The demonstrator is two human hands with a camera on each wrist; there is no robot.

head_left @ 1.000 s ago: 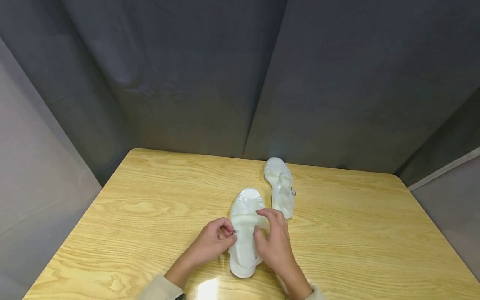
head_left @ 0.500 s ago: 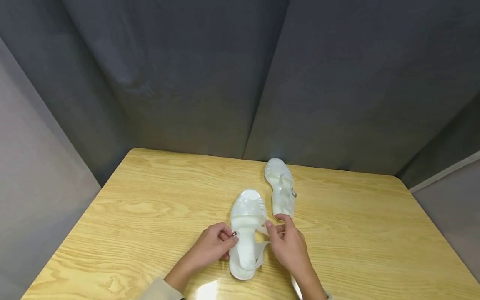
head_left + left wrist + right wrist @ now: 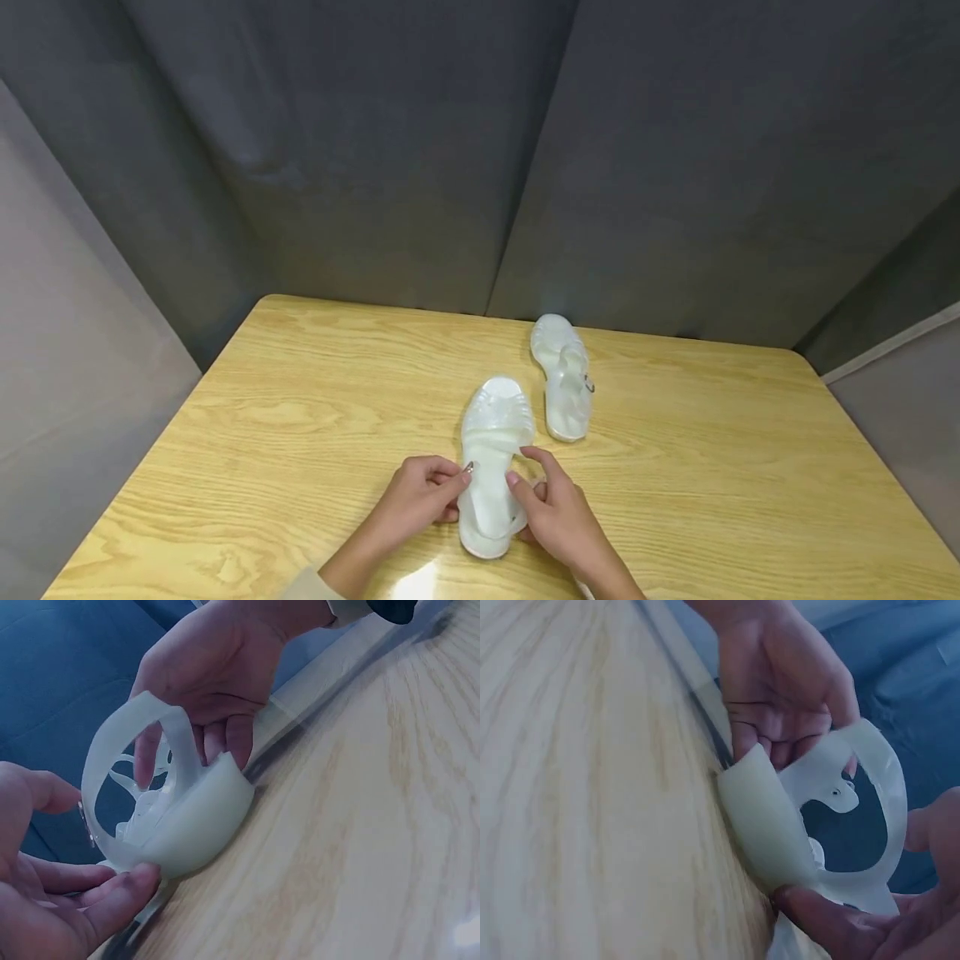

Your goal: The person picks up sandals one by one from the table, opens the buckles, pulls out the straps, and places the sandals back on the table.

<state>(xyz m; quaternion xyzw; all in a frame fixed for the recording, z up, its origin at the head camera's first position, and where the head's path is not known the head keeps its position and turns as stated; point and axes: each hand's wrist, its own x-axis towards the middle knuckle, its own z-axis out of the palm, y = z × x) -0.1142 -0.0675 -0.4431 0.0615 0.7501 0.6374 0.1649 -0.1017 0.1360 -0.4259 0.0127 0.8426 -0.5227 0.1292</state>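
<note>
A translucent white sandal (image 3: pixel 491 492) lies on the table, toe pointing away. My left hand (image 3: pixel 420 500) is at its left side, with the thumb and fingers holding the strap by the small metal buckle (image 3: pixel 86 821). On the opposite side, my right hand (image 3: pixel 558 512) curls round the sandal's side strap, thumb toward the inside and fingers outside. From behind, the heel cup (image 3: pixel 769 817) and the looped heel strap (image 3: pixel 139 712) stand up between both hands. Parts of the straps are hidden by the fingers.
A second white sandal (image 3: pixel 567 383) with a metal buckle lies farther back on the right. The wood-grain table (image 3: pixel 300 400) ends at a dark grey curtain (image 3: pixel 390 167) behind. Lighter panels (image 3: pixel 75 333) stand at the sides.
My right hand moved out right with a strap, stretching it away from the sandal, then came back in against the sandal's side. The left hand stays at the buckle.
</note>
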